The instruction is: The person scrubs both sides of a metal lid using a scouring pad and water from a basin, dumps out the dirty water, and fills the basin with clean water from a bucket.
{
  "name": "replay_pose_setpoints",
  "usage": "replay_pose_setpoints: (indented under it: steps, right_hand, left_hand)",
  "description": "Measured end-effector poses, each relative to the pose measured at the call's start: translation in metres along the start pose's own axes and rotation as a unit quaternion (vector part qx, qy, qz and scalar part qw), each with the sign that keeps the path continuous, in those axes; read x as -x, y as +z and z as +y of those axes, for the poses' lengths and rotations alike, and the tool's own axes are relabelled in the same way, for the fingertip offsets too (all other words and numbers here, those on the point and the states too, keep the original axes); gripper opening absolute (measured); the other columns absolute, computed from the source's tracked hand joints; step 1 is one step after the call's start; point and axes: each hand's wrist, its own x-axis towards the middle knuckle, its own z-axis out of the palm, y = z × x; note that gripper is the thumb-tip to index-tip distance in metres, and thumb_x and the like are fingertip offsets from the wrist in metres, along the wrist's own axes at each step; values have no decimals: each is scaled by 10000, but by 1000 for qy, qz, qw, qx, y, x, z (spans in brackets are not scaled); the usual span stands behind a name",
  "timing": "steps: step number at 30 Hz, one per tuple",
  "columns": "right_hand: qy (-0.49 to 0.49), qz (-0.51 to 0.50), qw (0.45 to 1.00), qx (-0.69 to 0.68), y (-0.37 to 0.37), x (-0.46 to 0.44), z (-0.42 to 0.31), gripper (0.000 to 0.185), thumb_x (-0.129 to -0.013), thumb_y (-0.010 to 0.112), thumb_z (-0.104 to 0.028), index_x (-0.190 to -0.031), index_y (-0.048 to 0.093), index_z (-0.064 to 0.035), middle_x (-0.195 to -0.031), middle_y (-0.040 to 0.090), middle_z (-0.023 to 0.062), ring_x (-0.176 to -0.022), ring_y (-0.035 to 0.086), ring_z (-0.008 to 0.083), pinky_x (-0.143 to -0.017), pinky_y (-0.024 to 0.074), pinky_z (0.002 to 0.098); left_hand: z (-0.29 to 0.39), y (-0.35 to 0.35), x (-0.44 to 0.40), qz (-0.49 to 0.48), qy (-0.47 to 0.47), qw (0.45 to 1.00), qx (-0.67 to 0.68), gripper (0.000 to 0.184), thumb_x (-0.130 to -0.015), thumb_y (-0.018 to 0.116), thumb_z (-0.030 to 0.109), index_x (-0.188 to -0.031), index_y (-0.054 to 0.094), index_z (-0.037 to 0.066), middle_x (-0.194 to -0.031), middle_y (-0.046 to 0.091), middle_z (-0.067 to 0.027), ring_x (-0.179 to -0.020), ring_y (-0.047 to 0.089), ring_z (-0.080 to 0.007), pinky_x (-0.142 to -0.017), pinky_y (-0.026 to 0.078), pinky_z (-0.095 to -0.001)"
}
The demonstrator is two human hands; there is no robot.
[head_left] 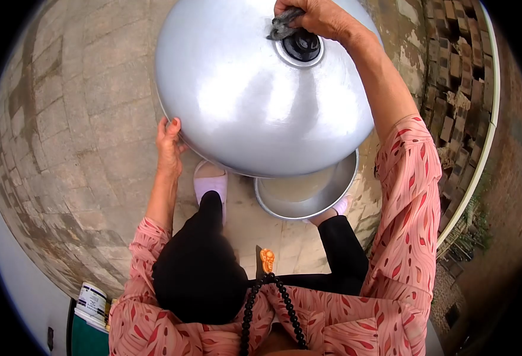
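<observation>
A large domed silver metal lid (231, 107) with a round black knob (301, 45) is held above the paving, partly covering a silver metal basin (305, 207) of cloudy liquid (296, 187). The right hand (317, 16) pinches a wet dark-grey cloth (284, 25) beside the knob; the left hand (171, 142) grips the lid's rim, fingers curled at its edge. Near the basin are two feet in pale pink slippers (211, 181) — and, beyond, grey stone paving (89, 130) and stacked brown bricks (459, 77).
</observation>
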Motion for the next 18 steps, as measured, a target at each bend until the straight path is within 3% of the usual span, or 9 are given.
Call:
replay_pose_setpoints:
  steps: [3, 5, 6, 8, 11, 12, 14, 16, 18]
  right_hand:
    - [-7, -7, 999, 46, -7, -4, 18, 222, -614, 492, 83, -725, 633, -47, -647, 630, 100, -637, 603, 204, -597, 470, 328]
    - [-10, -29, 997, 65, 8, -7, -20, 213, -607, 513, 76, -716, 645, -50, -659, 639, 135, -626, 621, 266, -589, 479, 347]
    - [-61, -58, 996, 42, 20, -11, -35, 155, -618, 547, 64, -682, 627, -52, -653, 632, 140, -633, 626, 270, -583, 477, 350]
    - [-64, -116, 988, 80, 6, -5, -64, 93, -719, 544, 20, -707, 616, -38, -702, 660, 135, -658, 646, 249, -591, 508, 345]
    - [-42, 80, 914, 394, 33, 16, -38, 146, -766, 640, 7, -829, 658, -123, -737, 621, 22, -702, 642, 158, -652, 560, 291]
    - [-87, 146, 898, 406, 46, 34, -36, 107, -748, 638, -9, -777, 615, -110, -710, 540, 34, -704, 605, 169, -670, 531, 300]
    - [-179, 174, 850, 463, 66, 60, -56, 93, -726, 631, -21, -792, 620, -86, -806, 582, 31, -809, 604, 153, -787, 504, 302]
    - [-164, 208, 849, 457, 87, 75, -61, 139, -710, 625, -24, -840, 618, -72, -860, 602, 35, -874, 592, 158, -860, 466, 299]
    - [-139, 232, 872, 408, 86, 82, -60, 210, -724, 623, -37, -930, 618, -75, -981, 638, 38, -872, 607, 168, -812, 485, 304]
  left_hand:
    - [7, 7, 7, 20, 6, 1000, 0, 1190, -675, 731, 619, -1474, 114, -12, -1426, 329, -249, -1282, 374, -380, -932, 379, -525]
    - [1, 2, 2, 14, 4, 1000, 8, 1182, -676, 736, 613, -1472, 123, -10, -1414, 347, -245, -1278, 381, -376, -930, 379, -522]
    - [-2, 1, -1, 11, 5, 1000, 12, 1178, -677, 739, 609, -1471, 127, -9, -1408, 356, -242, -1277, 384, -374, -929, 379, -520]
    - [0, 4, 2, 19, 8, 1000, 11, 1170, -678, 742, 604, -1470, 136, -9, -1396, 369, -240, -1266, 395, -369, -929, 379, -518]
    - [1, 1, 2, 17, 12, 1000, 13, 1160, -680, 745, 597, -1467, 146, -10, -1384, 383, -236, -1256, 406, -363, -929, 379, -517]
    - [0, 2, 2, 13, 11, 1000, 17, 1157, -681, 745, 595, -1466, 149, -11, -1380, 387, -234, -1253, 409, -361, -928, 380, -516]
    - [1, 6, 4, 23, 17, 999, 21, 1161, -679, 749, 595, -1466, 150, -12, -1377, 390, -232, -1254, 409, -359, -924, 384, -509]
    - [4, 7, 6, 30, 19, 999, 20, 1164, -676, 752, 596, -1465, 152, -14, -1369, 397, -228, -1250, 413, -354, -918, 389, -503]
    - [5, 8, 7, 34, 18, 999, 19, 1167, -672, 754, 598, -1463, 156, -16, -1357, 409, -224, -1243, 422, -349, -910, 395, -498]
